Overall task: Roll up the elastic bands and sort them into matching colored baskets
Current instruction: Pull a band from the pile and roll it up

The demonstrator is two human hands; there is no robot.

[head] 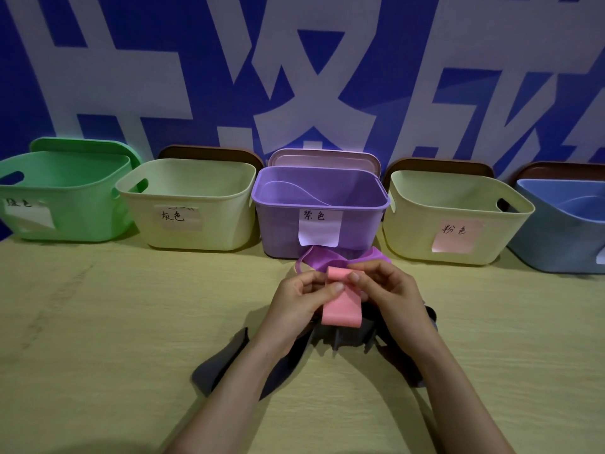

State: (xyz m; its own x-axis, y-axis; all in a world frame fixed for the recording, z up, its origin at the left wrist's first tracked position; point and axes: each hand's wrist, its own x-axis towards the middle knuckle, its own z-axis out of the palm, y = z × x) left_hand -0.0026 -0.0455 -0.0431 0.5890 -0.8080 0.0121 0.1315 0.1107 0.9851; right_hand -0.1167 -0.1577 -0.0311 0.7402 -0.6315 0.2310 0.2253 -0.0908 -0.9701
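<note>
A pink elastic band [342, 308] is held between both hands above the table's middle, its far end folded over. My left hand [302, 294] pinches that end from the left and my right hand [381, 285] pinches it from the right. Just beyond the hands lies a purple band [322, 258], against the purple basket [281, 221]. Grey bands [226, 365] are spread on the table under my wrists. Along the wall stand a green basket [65, 208], a cream basket with a grey-labelled note [183, 198], a cream basket with a pink note [451, 217] and a blue basket [556, 237].
The baskets form one row along the back edge of the wooden table [98, 322], with lids propped behind them against a blue and white wall. A purple band lies inside the purple basket.
</note>
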